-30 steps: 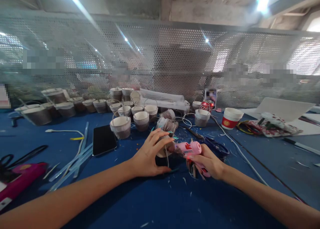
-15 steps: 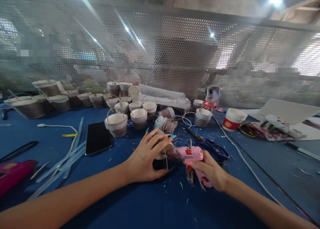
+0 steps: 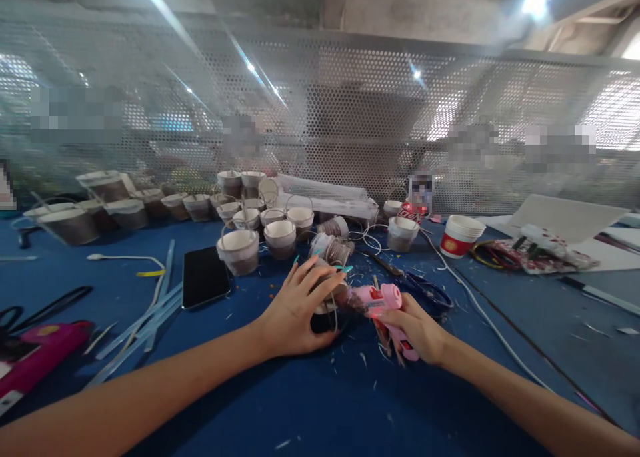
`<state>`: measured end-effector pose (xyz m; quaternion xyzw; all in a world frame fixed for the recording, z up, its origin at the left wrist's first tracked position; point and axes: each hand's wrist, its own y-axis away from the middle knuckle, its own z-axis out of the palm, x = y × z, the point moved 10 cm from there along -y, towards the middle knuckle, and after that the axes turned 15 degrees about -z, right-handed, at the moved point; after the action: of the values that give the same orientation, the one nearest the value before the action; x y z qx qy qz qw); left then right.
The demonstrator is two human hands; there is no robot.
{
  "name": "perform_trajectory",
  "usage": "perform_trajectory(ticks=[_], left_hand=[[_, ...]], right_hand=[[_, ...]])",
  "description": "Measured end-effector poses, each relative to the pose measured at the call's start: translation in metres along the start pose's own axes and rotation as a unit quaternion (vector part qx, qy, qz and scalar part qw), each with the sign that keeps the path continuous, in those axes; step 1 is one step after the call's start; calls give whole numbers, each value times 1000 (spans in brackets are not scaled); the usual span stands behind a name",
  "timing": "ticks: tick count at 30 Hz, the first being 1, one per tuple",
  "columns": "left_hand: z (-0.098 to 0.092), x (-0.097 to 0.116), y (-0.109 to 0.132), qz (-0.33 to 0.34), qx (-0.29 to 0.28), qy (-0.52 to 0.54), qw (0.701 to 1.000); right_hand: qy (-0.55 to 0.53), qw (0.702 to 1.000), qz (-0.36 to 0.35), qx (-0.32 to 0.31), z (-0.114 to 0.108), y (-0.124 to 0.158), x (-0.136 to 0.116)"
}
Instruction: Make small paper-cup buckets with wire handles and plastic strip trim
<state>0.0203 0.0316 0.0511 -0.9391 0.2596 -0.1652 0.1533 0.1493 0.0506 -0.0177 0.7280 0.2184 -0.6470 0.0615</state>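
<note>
My left hand (image 3: pixel 297 310) is curled round a small pot (image 3: pixel 326 305) that appears tipped on its side, with a thin pale handle. Most of it is hidden behind the fingers, which have turquoise nails. In my right hand (image 3: pixel 417 327) is a pink glue gun (image 3: pixel 377 298), its nozzle pointing left at the pot. Whether the tip touches the pot I cannot tell. Thin brown twigs or strips (image 3: pixel 386 340) lie just below the glue gun. Spools of grey-brown cord (image 3: pixel 331 249) stand right behind my left hand.
Several small pots with handles (image 3: pixel 239 252) stand behind and left. Scissors (image 3: pixel 425 290) lie behind my right hand. A phone (image 3: pixel 206 277), clear glue sticks (image 3: pixel 150 317) and a magenta tool (image 3: pixel 47 354) are at left. Paper cups (image 3: pixel 461 236) and a white cable (image 3: pixel 493 320) are at right.
The camera view has turned slightly left, so the table things sit further right at the left side. Both hands keep their grips; the glue gun stays pointed at the pot.
</note>
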Motion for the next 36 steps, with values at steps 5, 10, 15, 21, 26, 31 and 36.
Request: perform_trajectory(ticks=[5,10,15,21,26,31,36], left_hand=[[-1,1,2,-1,5,-15,1000],[-1,1,3,13,26,-15,999],[0,2,4,37,35,1,999],[-3,5,5,61,46,14,997],[-3,4,5,59,46,23,997],[-4,5,4,62,52,25,996],[-6,6,5,68,56,26,996]], right_hand=[[-16,1000,-8,-2,2,-2,-1],[-20,1000,3,-12,3,-3,-2],[-17,1000,0,-17,3,-3,-5],[-5,1000,6,-16,4,-3,-6],[6,1000,21,-6,0,-2,0],[-9,1000,13,-13,4,-2,-2],[-16,1000,19,-3,2,-2,-2]])
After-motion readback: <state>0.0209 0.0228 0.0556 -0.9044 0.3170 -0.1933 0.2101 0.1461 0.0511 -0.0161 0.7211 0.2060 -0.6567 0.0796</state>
